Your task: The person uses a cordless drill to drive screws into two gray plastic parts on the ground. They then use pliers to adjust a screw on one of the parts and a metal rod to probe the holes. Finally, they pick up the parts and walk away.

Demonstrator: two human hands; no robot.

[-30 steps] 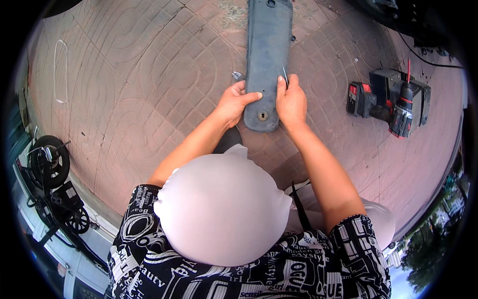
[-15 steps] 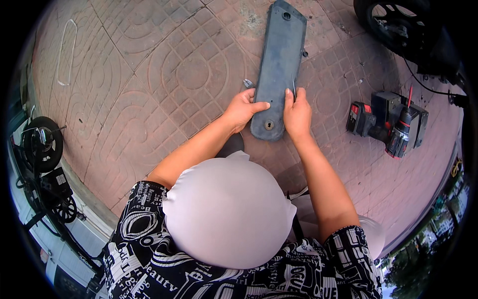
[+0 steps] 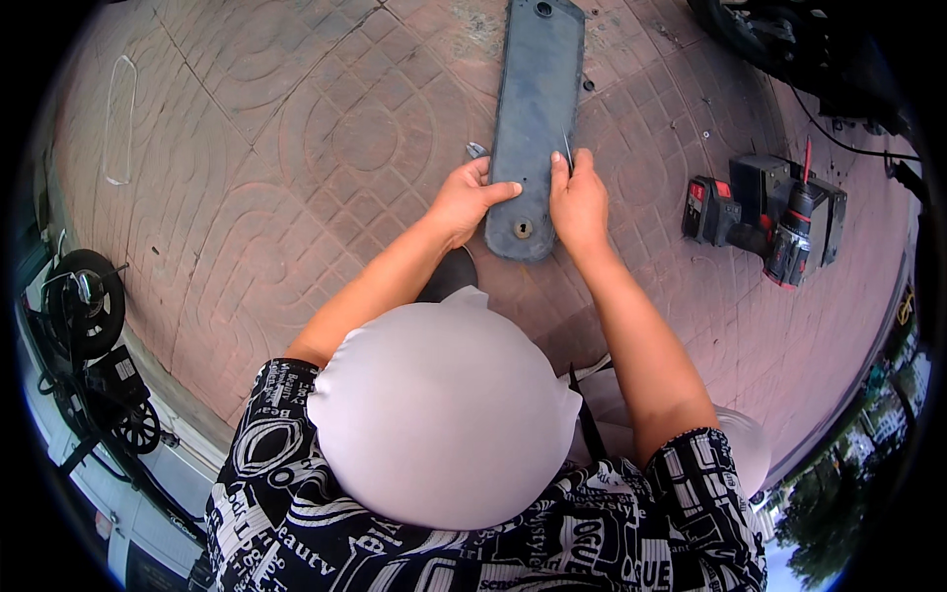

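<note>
Between my two hands lies a long, dark grey battery case (image 3: 538, 109) with rounded ends, a round keyhole lock at its near end and a dark round fitting at its far end. My left hand (image 3: 464, 202) is closed on its left edge, the thumb pressed on the top face. On the opposite edge my right hand (image 3: 580, 202) is closed too, its thumb upright along the side. A thin, pale metal sliver (image 3: 567, 146) shows by the right fingertips; I cannot tell what it is. Beside the left fingers is a small silvery metal tip (image 3: 476, 150), the rest hidden.
A cordless drill (image 3: 789, 237) lies against a black box (image 3: 764, 183) on the right. Part of a wheeled vehicle (image 3: 779, 44) with a cable is at the far right. Another bike (image 3: 89, 306) stands left. A pale loop (image 3: 120, 118) lies on the patterned paving (image 3: 326, 217).
The whole view has shifted slightly, so the case and both hands appear a little higher and further left. Both hands keep the same hold on the case.
</note>
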